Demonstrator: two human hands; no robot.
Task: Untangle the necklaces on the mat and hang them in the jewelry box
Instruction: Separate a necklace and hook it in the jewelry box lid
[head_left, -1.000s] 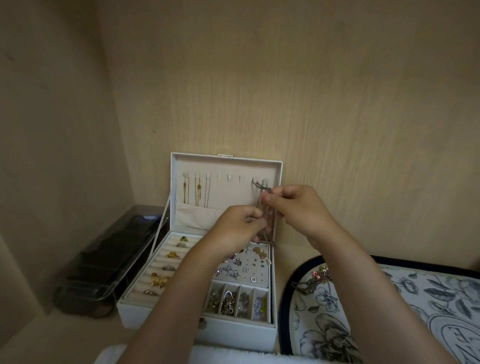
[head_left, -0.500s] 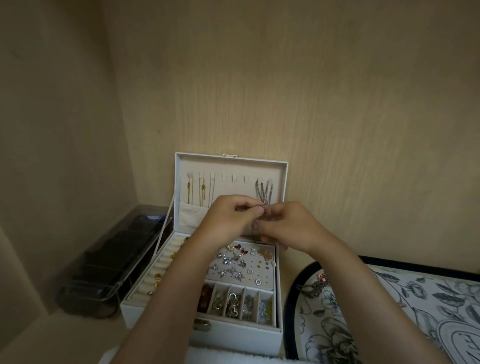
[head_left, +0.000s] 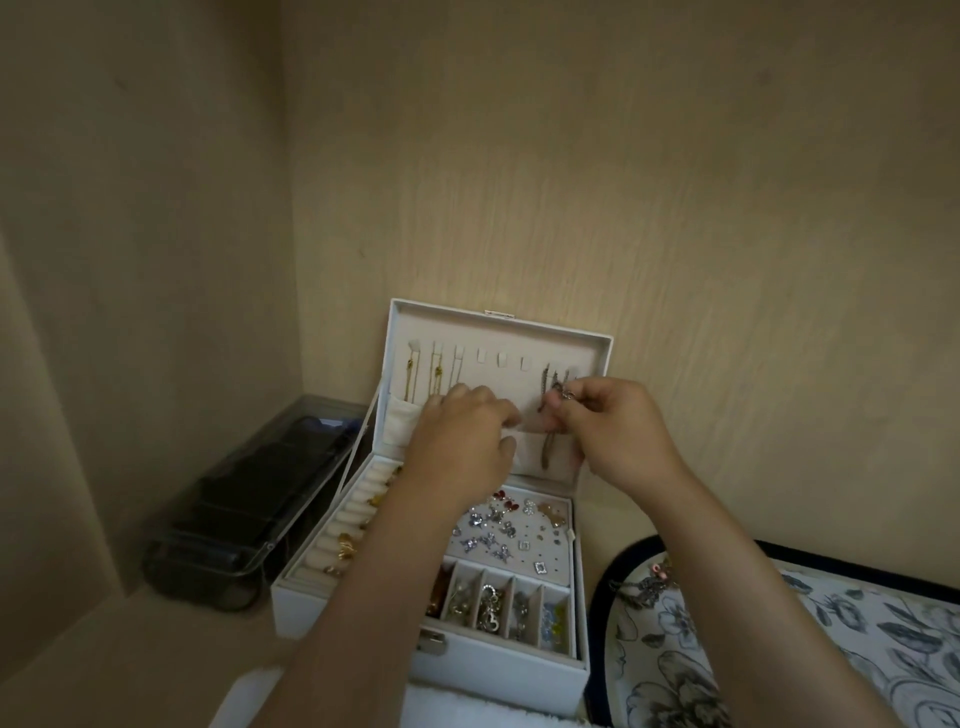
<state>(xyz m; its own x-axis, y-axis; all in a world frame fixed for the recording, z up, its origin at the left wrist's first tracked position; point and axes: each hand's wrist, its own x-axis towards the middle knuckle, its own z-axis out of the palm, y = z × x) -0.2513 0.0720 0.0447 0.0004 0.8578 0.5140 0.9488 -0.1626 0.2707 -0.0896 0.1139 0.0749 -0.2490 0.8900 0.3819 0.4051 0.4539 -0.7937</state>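
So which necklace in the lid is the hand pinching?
The silver necklace on the rightmost hooks, pinched by the right hand; the gold necklaces hang on the left hooks.

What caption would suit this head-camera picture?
Right hand pinches a silver necklace at the jewelry box lid, left hand alongside.

One wide-angle head-worn camera looks forward and down, close above the open jewelry box (head_left: 519, 680). It faces a beige wall corner (head_left: 290, 234); the floral mat (head_left: 883, 642) is cropped lower right.
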